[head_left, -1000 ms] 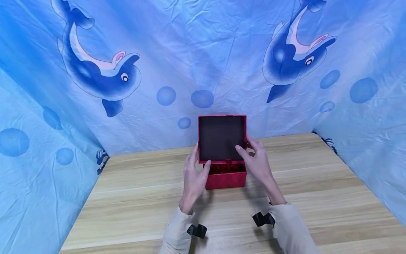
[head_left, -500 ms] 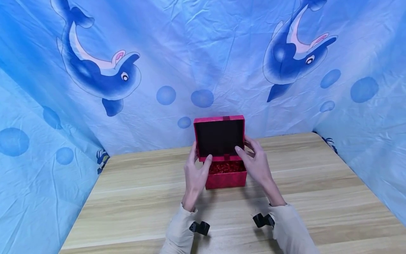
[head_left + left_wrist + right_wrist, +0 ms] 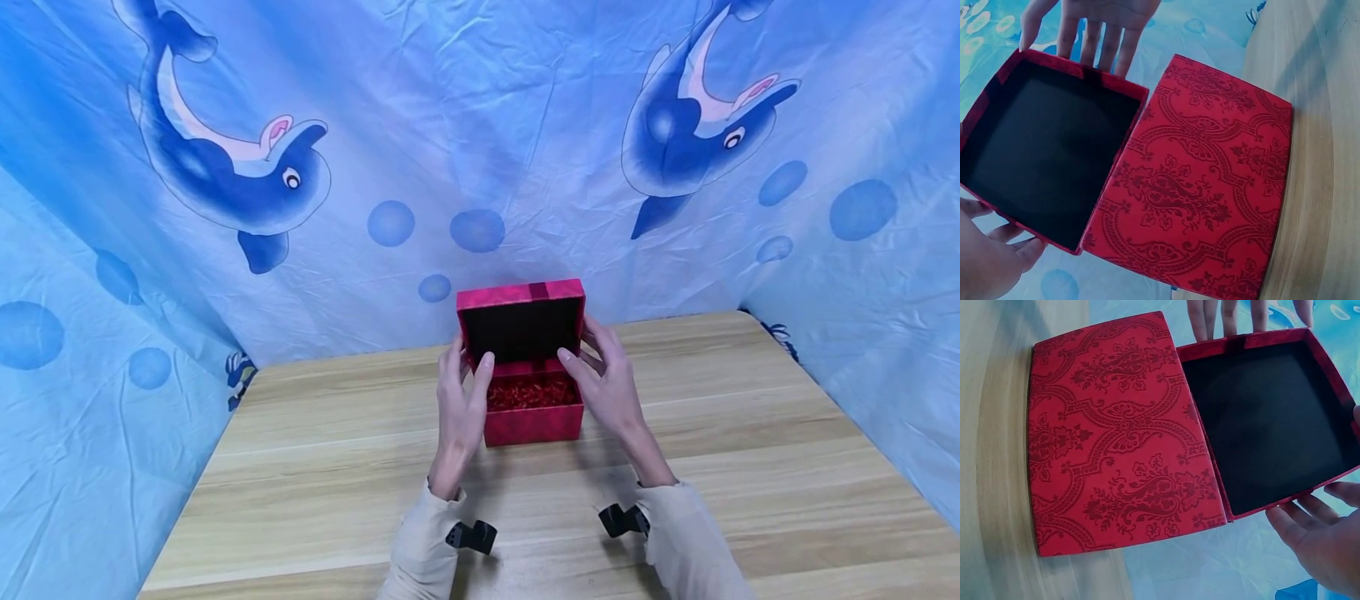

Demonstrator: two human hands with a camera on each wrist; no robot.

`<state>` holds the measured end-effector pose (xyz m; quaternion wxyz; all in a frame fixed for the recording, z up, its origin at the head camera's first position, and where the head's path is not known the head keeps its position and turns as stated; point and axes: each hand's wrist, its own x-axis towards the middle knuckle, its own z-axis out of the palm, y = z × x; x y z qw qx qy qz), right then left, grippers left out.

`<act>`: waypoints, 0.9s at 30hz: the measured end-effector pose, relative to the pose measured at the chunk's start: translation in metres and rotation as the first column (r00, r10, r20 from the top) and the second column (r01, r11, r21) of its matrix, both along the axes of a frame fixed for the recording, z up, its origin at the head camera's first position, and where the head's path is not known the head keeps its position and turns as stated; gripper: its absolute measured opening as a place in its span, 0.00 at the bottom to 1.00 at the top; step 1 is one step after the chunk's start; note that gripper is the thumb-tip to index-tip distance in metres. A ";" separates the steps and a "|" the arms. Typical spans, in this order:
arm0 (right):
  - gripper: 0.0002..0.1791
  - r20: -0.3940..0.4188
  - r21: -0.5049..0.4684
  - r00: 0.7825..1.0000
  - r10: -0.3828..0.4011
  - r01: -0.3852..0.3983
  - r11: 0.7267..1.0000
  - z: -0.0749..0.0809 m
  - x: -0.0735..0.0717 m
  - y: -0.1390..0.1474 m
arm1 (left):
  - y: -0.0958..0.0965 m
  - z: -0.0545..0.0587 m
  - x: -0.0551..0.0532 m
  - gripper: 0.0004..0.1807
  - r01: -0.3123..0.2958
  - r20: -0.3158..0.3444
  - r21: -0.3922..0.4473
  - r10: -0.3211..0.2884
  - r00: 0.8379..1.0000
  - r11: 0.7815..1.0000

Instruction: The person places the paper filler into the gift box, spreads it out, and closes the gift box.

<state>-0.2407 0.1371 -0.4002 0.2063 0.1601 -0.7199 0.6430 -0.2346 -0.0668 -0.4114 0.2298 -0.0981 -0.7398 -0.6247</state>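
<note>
A red patterned gift box (image 3: 534,425) stands on the table, filled with red shredded filler (image 3: 534,392). Above its rear part, the red lid (image 3: 517,329) tilts with its black inside facing me. My left hand (image 3: 459,408) holds the lid's left side, fingers along the outer wall and thumb at the front edge. At the opposite side, my right hand (image 3: 613,383) grips the lid likewise, thumb in front. In the left wrist view, the lid (image 3: 1054,144) overlaps the top edge of the box front (image 3: 1191,181). The right wrist view shows fingers (image 3: 1291,525) against its wall.
The wood-grain table (image 3: 322,492) extends to both sides of the box. Behind it hangs a blue cloth backdrop (image 3: 480,100) printed with dolphins and bubbles. A small black device (image 3: 472,537) sits at the left cuff, another (image 3: 624,521) at the right.
The lid has tipped, its lower edge moving up and back, so its patterned top edge and more red filler show. Both hands keep hold; the box has stayed put.
</note>
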 end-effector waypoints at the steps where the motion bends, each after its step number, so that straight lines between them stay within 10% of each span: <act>1: 0.35 0.002 0.000 1.000 0.006 -0.006 1.000 0.000 0.000 0.000 | 0.000 0.001 0.000 0.38 0.002 -0.004 0.002 -0.002 1.000 1.000; 27: 0.21 0.062 -0.199 0.998 0.004 0.009 0.980 -0.003 0.000 -0.004 | -0.001 -0.007 0.000 0.25 0.034 -0.046 0.077 -0.031 0.998 0.996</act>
